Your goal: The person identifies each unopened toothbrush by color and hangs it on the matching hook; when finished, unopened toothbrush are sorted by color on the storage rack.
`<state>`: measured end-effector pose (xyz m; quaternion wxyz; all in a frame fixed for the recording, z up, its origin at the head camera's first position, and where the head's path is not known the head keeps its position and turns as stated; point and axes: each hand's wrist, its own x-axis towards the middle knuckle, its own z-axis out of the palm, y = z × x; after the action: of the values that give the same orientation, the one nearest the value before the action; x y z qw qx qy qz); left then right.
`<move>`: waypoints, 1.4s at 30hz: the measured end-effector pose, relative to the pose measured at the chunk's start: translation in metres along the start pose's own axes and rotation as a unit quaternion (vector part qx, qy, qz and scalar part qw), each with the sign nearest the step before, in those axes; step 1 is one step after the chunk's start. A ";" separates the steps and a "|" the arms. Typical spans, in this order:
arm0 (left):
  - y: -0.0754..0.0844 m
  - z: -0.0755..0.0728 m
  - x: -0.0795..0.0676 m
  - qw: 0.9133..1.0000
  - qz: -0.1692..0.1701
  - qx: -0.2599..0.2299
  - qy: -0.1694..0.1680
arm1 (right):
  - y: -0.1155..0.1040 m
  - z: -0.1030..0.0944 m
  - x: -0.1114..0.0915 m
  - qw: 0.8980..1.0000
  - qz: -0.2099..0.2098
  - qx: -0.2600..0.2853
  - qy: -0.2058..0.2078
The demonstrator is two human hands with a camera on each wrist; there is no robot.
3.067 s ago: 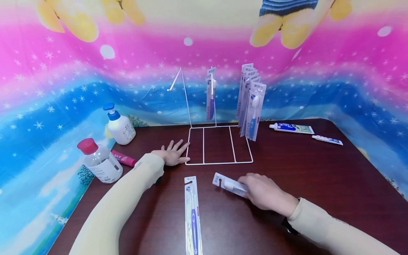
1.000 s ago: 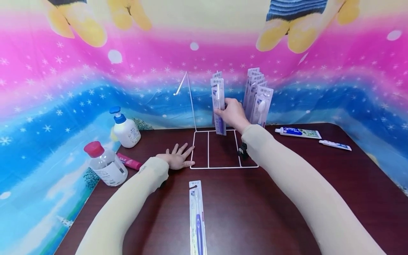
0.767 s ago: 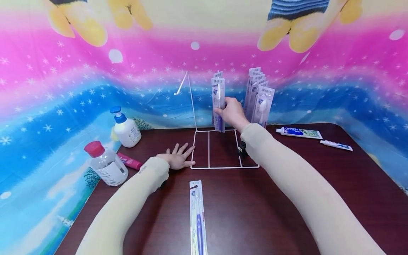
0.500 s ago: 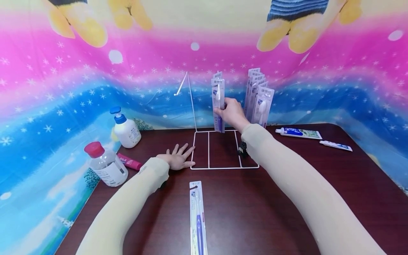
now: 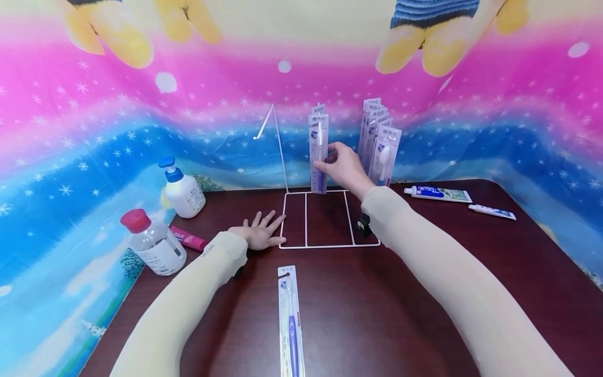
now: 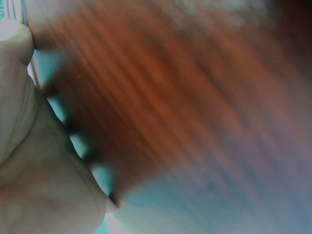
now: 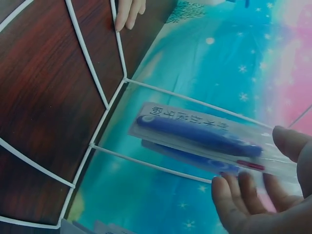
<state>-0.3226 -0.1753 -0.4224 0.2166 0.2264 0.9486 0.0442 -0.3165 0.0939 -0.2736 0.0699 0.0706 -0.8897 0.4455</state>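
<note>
My left hand [image 5: 256, 234] lies flat with fingers spread at the left edge of the white wire display rack [image 5: 330, 246], touching its base. My right hand [image 5: 346, 166] is at the rack's middle hook, beside a packaged purple toothbrush [image 5: 317, 180] hanging in front of another package. In the right wrist view, the thumb and loosely bent fingers [image 7: 222, 192] stand apart around the packaged toothbrush [image 7: 195, 136]. Another packaged purple toothbrush [image 5: 292, 335] lies on the table in front of the rack. Several packaged toothbrushes [image 5: 387, 152] hang on the right hook.
To the left stand a blue-topped pump bottle [image 5: 186, 196] and a red-capped clear bottle [image 5: 157, 246], with a pink tube [image 5: 188, 239] between. Two toothpaste tubes, one large [image 5: 438, 194] and one small [image 5: 492, 211], lie right. The rack's left hook [image 5: 264, 123] is bare.
My right hand has carried the packaged toothbrush from the table to the middle hook. Its fingers have since loosened from the package, which hangs there. The left hand stays on the rack's edge.
</note>
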 end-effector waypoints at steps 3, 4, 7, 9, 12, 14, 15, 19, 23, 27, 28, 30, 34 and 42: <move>-0.003 0.002 0.003 1.000 0.001 -0.001 0.003 | -0.002 -0.003 -0.013 1.000 0.012 -0.019 0.003; -0.003 0.004 0.004 1.000 -0.001 -0.003 0.005 | -0.003 -0.003 -0.018 0.999 0.013 -0.029 0.004; -0.006 0.005 0.008 1.000 -0.005 0.003 0.004 | -0.004 -0.001 -0.040 0.997 0.010 -0.072 0.001; -0.007 0.006 0.009 1.000 -0.008 0.006 0.004 | -0.004 0.004 -0.057 0.994 0.000 -0.111 -0.019; -0.006 0.003 0.008 1.000 -0.005 0.008 0.003 | 0.000 0.017 -0.083 0.979 -0.017 -0.183 -0.091; -0.001 -0.003 0.003 1.000 -0.006 0.012 0.001 | 0.004 0.031 -0.099 0.964 -0.030 -0.223 -0.144; 0.000 -0.005 0.001 1.000 -0.006 0.016 0.000 | 0.005 0.039 -0.107 0.956 -0.035 -0.241 -0.165; 0.002 -0.006 0.001 1.000 -0.009 0.020 0.001 | 0.009 0.076 -0.140 0.929 -0.046 -0.300 -0.211; 0.001 -0.004 0.002 1.000 -0.002 0.008 0.003 | 0.006 0.106 -0.170 0.903 -0.060 -0.355 -0.236; -0.003 0.002 0.006 1.000 0.000 -0.003 0.008 | 0.003 0.124 -0.194 0.877 -0.079 -0.407 -0.243; -0.005 0.004 0.008 1.000 0.000 -0.004 0.010 | 0.003 0.127 -0.198 0.871 -0.086 -0.418 -0.242; -0.006 0.005 0.008 1.000 -0.002 -0.004 0.013 | 0.002 0.130 -0.203 0.867 -0.097 -0.427 -0.237; -0.004 0.004 0.007 1.000 0.001 -0.002 0.008 | 0.002 0.124 -0.205 0.861 -0.117 -0.434 -0.239; 0.004 -0.004 -0.005 1.000 0.005 0.002 -0.007 | 0.008 0.101 -0.196 0.840 -0.109 -0.458 -0.269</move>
<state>-0.3189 -0.1743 -0.4161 0.2224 0.2316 0.9462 0.0413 -0.1319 0.0302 -0.3762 -0.0996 0.2437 -0.9629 -0.0595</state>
